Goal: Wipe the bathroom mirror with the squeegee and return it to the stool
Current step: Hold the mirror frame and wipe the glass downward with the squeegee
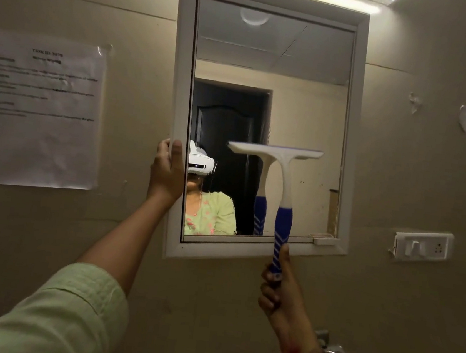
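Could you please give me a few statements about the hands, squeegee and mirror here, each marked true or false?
1. The right hand grips the white squeegee with the blue striped handle. True.
2. The left hand rests on the printed paper sheet. False: it holds the white-framed wall mirror at its left edge.
3. The squeegee blade points upward. True.
4. The white wall switch plate is left of the mirror. False: it is on the right.

upper mirror (270,64) glass clear, left hand (167,170) gripping frame edge

Text on taped paper sheet (40,109) too blurred to read; mirror (267,122) frame top cut off; stool out of view.
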`<state>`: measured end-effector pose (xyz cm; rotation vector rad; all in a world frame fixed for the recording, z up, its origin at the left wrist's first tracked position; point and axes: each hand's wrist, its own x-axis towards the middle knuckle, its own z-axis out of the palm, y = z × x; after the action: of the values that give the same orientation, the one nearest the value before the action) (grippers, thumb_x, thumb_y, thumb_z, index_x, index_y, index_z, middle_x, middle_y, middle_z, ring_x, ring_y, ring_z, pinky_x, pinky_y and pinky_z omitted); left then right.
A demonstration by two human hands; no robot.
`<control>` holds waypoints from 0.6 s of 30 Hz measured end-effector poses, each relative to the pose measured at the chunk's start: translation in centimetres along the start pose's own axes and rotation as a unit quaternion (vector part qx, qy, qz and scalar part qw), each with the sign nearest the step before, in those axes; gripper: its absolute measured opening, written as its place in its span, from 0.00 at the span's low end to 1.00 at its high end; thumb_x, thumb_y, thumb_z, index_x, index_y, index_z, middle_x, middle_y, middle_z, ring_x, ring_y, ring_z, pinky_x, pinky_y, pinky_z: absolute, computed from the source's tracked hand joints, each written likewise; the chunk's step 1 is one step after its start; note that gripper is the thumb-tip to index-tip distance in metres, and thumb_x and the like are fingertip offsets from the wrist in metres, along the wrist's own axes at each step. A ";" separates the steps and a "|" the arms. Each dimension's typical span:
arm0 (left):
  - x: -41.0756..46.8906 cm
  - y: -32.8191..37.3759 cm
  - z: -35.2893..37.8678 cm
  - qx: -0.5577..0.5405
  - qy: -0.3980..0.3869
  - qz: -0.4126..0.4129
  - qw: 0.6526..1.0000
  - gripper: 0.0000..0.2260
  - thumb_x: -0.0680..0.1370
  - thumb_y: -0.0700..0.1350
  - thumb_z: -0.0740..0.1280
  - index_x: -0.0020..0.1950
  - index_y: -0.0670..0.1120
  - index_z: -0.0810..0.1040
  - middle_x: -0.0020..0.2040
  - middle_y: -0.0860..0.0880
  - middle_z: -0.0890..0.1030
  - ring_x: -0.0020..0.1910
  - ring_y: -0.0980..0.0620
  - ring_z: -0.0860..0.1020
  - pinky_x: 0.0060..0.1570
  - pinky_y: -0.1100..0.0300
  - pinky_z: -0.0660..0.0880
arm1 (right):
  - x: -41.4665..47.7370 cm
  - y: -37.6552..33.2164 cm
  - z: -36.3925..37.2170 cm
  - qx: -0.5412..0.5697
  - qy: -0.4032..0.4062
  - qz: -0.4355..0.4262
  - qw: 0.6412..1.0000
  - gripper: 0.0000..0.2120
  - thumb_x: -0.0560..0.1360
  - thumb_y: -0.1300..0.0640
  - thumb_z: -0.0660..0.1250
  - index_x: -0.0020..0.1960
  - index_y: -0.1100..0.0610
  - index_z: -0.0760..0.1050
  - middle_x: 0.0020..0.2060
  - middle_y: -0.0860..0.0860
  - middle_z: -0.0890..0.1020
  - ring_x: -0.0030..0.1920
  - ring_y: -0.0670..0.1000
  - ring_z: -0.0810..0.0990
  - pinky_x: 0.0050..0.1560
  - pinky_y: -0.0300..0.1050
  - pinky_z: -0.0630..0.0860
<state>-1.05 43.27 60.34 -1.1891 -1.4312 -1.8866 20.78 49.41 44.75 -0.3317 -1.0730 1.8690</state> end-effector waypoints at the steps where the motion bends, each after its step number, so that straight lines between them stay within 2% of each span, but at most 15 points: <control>1: 0.0 0.0 0.0 0.001 0.001 -0.002 1.000 0.17 0.80 0.54 0.51 0.54 0.42 0.70 0.39 0.54 0.73 0.36 0.63 0.70 0.30 0.73 0.62 | 0.2 -0.8 0.6 0.001 -0.010 -0.011 1.000 0.21 0.65 0.36 0.64 0.35 0.54 0.74 0.22 0.46 0.70 0.17 0.41 0.61 0.16 0.33 0.57; 5: -0.1 0.1 0.0 -0.003 0.000 -0.011 1.000 0.17 0.80 0.53 0.51 0.55 0.42 0.70 0.38 0.57 0.72 0.36 0.65 0.70 0.28 0.81 0.60 | 0.7 -3.3 2.2 -0.016 -0.037 -0.053 0.998 0.21 0.68 0.35 0.61 0.33 0.50 0.81 0.23 0.46 0.69 0.18 0.41 0.60 0.16 0.32 0.56; 9: 0.0 0.1 0.1 -0.002 0.005 -0.009 1.000 0.18 0.80 0.53 0.51 0.57 0.41 0.70 0.40 0.55 0.72 0.36 0.66 0.69 0.28 0.83 0.58 | 0.3 -0.8 0.7 -0.026 -0.001 -0.019 0.999 0.21 0.65 0.35 0.62 0.35 0.54 0.72 0.22 0.46 0.69 0.17 0.42 0.61 0.16 0.32 0.56; 11: 0.0 0.0 0.0 0.000 0.006 -0.005 1.000 0.18 0.80 0.53 0.51 0.58 0.41 0.70 0.41 0.55 0.72 0.36 0.64 0.69 0.30 0.80 0.60 | -0.2 1.1 -0.5 -0.017 0.008 0.008 1.000 0.21 0.64 0.35 0.63 0.35 0.55 0.71 0.23 0.46 0.69 0.17 0.42 0.60 0.16 0.32 0.56; 14: -0.1 0.0 0.1 0.002 0.009 0.002 1.000 0.20 0.80 0.54 0.50 0.58 0.40 0.69 0.45 0.53 0.72 0.41 0.56 0.69 0.33 0.70 0.61 | -0.7 2.2 -1.1 -0.007 0.011 0.025 1.000 0.21 0.64 0.36 0.64 0.36 0.55 0.71 0.23 0.46 0.69 0.17 0.42 0.60 0.17 0.32 0.55; 18: -0.1 0.1 0.1 -0.002 0.007 0.001 1.000 0.20 0.80 0.54 0.51 0.60 0.40 0.69 0.46 0.52 0.71 0.42 0.57 0.69 0.34 0.71 0.60 | -0.1 -0.1 0.8 0.006 -0.010 -0.003 1.000 0.20 0.65 0.36 0.64 0.34 0.54 0.72 0.23 0.46 0.70 0.17 0.42 0.60 0.17 0.33 0.56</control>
<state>-0.88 43.31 60.28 -1.1761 -1.4187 -1.8944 20.37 48.93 45.27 -0.3031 -1.0742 1.8769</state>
